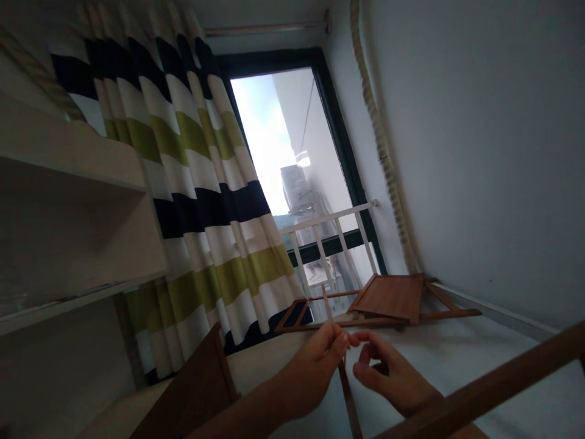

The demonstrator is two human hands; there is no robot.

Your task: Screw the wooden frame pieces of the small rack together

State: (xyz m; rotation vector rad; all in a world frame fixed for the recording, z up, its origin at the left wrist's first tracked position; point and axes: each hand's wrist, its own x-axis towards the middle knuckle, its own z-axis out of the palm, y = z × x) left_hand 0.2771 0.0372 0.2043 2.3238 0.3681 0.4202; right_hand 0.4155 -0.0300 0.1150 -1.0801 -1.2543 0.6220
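My left hand [320, 360] is closed, thumb and fingers pinched round a thin wooden strip [326, 303] whose pale upper end sticks out above the knuckles. Below the fingers, a darker wooden bar [350, 399] runs down to the bottom edge; whether it is the same piece as the strip is hidden. My right hand [393, 372] is beside it, index finger reaching to the left fingertips and thumb held apart. Something small and pale shows where the fingertips meet, too small to name. The right forearm passes behind a brown wooden rail [493, 384].
Beyond my hands lies a brown wooden frame with a panel [390, 296]. Another wooden panel [192, 390] stands at lower left. A striped curtain [205, 183], a window with a white railing [329, 222], a pale shelf [82, 231] and a cord-wrapped pipe [379, 140] surround the area.
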